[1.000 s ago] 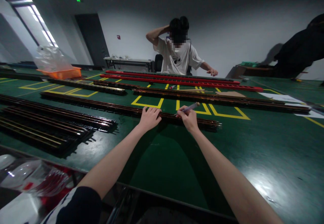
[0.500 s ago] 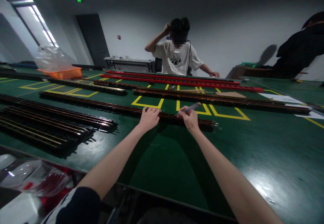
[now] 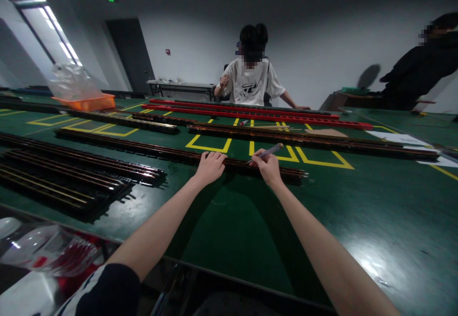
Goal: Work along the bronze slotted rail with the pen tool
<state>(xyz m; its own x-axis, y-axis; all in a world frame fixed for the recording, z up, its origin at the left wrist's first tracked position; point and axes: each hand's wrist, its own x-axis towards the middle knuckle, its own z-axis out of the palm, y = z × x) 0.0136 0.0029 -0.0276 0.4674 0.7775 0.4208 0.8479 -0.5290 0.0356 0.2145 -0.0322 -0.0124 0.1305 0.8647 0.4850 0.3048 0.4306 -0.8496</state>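
A long dark rail with copper strips [image 3: 143,150] lies across the green table [image 3: 358,211] in front of me. My left hand [image 3: 210,166] rests on top of it, fingers curled over its near edge and gripping it. Just to the right, my right hand [image 3: 267,166] is closed round a pen [image 3: 267,152], whose tip points down at the rail and whose other end sticks up to the right. The rail's right end [image 3: 300,175] lies a little past my right hand.
More dark rails [image 3: 71,173] are stacked at left; others and two red rails [image 3: 250,113] lie further back. An orange tray [image 3: 86,102] with clear bags stands far left. A person in a white shirt [image 3: 250,80] sits opposite; another in black [image 3: 418,75] stands at right.
My hands have barely moved. The rail has slid slightly left under them. The person opposite lowered a raised arm from the head to the chest.
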